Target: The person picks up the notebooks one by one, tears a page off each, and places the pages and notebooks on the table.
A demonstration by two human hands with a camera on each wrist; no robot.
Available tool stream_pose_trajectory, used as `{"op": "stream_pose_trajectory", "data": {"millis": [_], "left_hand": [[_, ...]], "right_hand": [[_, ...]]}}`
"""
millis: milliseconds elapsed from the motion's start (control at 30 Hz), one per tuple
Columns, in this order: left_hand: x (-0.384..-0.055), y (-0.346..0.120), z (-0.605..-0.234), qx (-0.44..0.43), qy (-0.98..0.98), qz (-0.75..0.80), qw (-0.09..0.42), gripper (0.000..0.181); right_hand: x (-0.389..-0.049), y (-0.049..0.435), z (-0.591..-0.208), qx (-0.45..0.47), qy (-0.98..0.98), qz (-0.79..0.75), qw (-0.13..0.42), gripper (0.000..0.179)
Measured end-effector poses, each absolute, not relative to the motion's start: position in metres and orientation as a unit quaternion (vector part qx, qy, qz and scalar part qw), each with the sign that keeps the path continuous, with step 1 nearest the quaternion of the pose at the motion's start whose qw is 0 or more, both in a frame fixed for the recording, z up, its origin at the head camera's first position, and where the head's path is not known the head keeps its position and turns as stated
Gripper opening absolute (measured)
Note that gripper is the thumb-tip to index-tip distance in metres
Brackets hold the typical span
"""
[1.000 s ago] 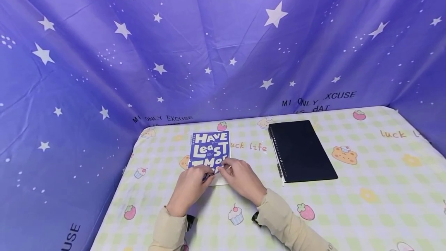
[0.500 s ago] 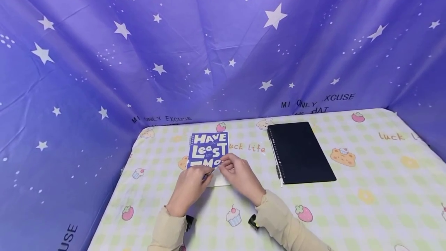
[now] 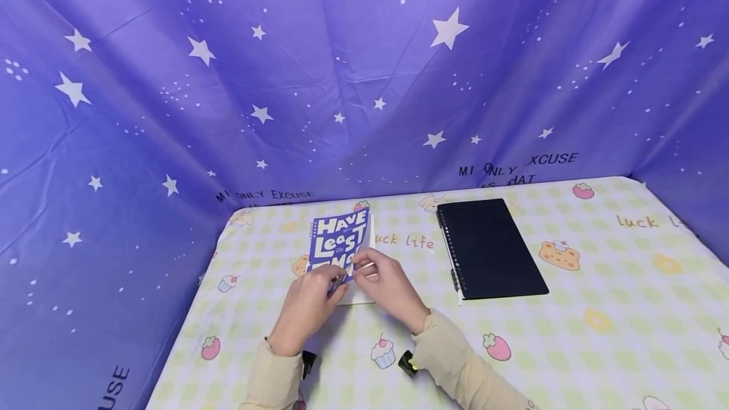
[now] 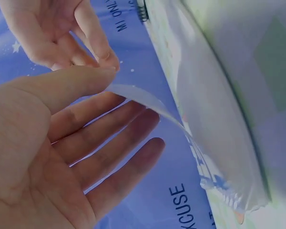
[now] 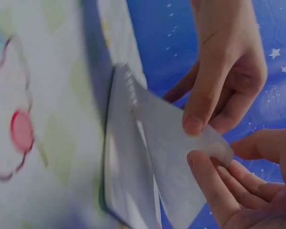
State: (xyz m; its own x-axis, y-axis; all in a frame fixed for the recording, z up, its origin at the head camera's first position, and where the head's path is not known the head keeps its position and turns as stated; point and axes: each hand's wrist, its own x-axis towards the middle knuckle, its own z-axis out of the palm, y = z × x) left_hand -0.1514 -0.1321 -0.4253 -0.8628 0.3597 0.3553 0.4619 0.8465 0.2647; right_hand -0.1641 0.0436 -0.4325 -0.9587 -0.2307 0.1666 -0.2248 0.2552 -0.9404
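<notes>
Close together, the left hand (image 3: 307, 309) and right hand (image 3: 393, 285) are pinching the cover (image 3: 336, 228), seemingly so it is bowing clear of the pages (image 3: 360, 297), the notebook (image 3: 342, 245) lying on the worktop (image 3: 598, 359).

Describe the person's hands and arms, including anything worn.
The left hand and right hand are ungloved. Beige sleeves reach both wrists, the right one bearing a small dark marking. A black wrist device shows beside each cuff, the right one with a yellow-green spot.
</notes>
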Motion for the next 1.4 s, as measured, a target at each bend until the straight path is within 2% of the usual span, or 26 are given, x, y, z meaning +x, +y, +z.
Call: {"op": "stream_pose_trajectory", "data": {"millis": [300, 767, 1200, 1400], "left_hand": [[-0.152, -0.135, -0.418, -0.194, -0.952, -0.200, 0.128, 0.033], [-0.153, -0.142, -0.406, -0.184, -0.944, -0.222, 0.161, 0.027], [-0.152, -0.153, -0.401, -0.179, -0.940, -0.234, 0.172, 0.019], [-0.151, -0.156, -0.397, -0.194, -0.937, -0.240, 0.162, 0.025]], "right_hand": [[-0.166, 0.036, -0.429, -0.148, 0.758, -0.635, -0.007, 0.023], [-0.167, 0.019, -0.420, -0.149, 0.750, -0.644, -0.042, 0.025], [-0.162, 0.004, -0.418, -0.189, 0.777, -0.600, 0.005, 0.049], [-0.162, -0.002, -0.420, -0.186, 0.778, -0.599, 0.023, 0.057]]}}
